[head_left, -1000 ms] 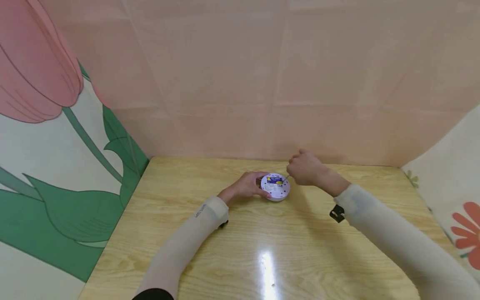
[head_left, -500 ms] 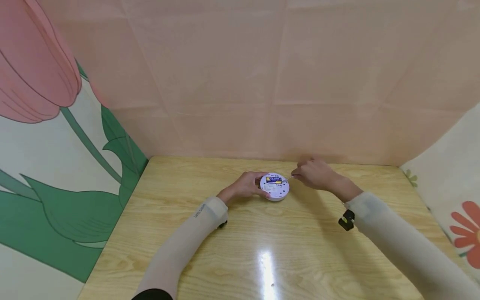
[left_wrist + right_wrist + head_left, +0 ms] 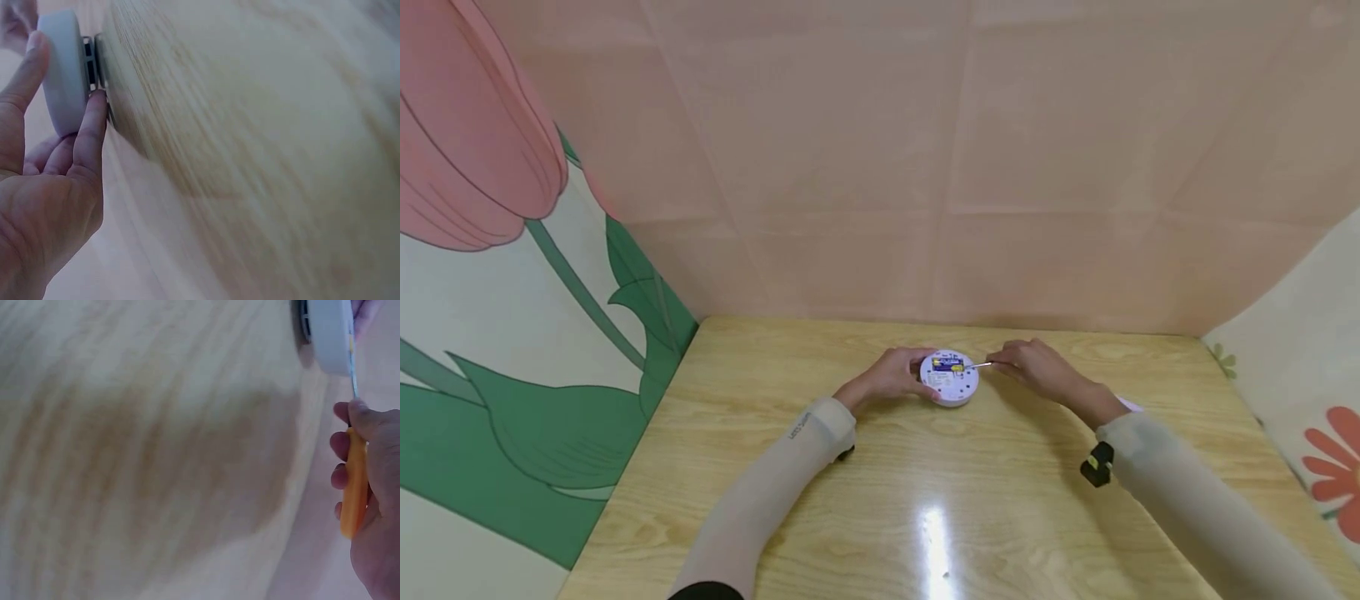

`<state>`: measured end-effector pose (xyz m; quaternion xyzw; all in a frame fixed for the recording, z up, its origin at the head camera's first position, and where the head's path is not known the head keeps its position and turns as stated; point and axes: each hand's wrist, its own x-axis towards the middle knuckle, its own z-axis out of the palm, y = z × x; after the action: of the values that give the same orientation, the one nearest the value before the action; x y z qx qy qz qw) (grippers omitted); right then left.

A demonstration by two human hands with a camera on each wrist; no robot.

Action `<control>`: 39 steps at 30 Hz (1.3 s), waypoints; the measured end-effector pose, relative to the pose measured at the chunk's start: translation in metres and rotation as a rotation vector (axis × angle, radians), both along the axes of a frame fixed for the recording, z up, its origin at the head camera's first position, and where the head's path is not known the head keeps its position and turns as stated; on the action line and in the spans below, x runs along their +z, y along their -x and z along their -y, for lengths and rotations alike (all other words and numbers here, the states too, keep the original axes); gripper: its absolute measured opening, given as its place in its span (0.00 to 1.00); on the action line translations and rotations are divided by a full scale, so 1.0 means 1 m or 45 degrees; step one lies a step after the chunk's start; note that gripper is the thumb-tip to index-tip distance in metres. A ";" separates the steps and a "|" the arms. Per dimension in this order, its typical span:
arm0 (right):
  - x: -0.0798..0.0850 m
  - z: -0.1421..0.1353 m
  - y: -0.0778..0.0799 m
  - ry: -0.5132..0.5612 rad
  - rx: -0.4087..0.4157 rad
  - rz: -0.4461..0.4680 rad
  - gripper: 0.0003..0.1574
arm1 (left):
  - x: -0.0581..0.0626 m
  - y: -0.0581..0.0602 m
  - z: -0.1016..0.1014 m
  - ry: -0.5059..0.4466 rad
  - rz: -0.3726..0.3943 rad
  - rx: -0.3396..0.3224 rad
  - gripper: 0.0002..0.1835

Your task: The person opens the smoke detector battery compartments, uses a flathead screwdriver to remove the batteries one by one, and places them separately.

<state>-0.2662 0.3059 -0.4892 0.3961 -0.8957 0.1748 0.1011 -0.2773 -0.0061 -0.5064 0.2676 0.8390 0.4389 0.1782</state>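
Note:
My left hand (image 3: pixel 892 372) grips the left side of a round white battery-powered device (image 3: pixel 949 391). Its upper face shows small dark holes, a label and blue-and-yellow batteries (image 3: pixel 947 364). In the left wrist view, the thumb lies on that face and a fingertip reaches a dark part (image 3: pixel 92 62) on the underside. My right hand (image 3: pixel 1036 367) holds an orange-handled screwdriver (image 3: pixel 355 481), fingers curled round the handle. Its thin metal shaft (image 3: pixel 980 365) lies at a low slant, with the tip at the right end of the batteries.
The wooden table (image 3: pixel 880 492) reaches back to a pinkish-beige cloth wall (image 3: pixel 865 167). Part of a white object (image 3: pixel 1130 404) shows behind my right wrist. Flower-patterned panels (image 3: pixel 572 333) stand on both sides.
My right hand has moved right and lower, tilting the screwdriver to a flatter angle. A white object now shows behind the right wrist. My left hand and the device stay in place.

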 end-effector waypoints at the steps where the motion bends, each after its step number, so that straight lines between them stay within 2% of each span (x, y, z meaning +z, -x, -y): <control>1: -0.003 -0.001 -0.001 0.038 0.009 0.003 0.12 | 0.000 0.000 0.000 0.002 -0.002 -0.001 0.50; 6: -0.017 -0.005 -0.002 0.159 0.036 0.011 0.14 | -0.001 0.001 0.000 0.004 -0.004 -0.006 0.50; 20: -0.043 -0.008 -0.006 0.314 -0.094 0.163 0.15 | -0.002 0.001 0.000 0.037 -0.024 0.000 0.50; 31: -0.047 -0.005 -0.012 0.388 -0.173 0.315 0.16 | -0.001 0.000 0.000 0.035 -0.005 0.015 0.50; 39: -0.049 -0.005 -0.015 0.421 -0.210 0.355 0.15 | 0.000 -0.001 0.001 0.062 -0.001 0.024 0.51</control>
<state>-0.2516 0.3106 -0.5381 0.2718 -0.8896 0.3632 0.0539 -0.2763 -0.0070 -0.5062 0.2554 0.8521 0.4199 0.1802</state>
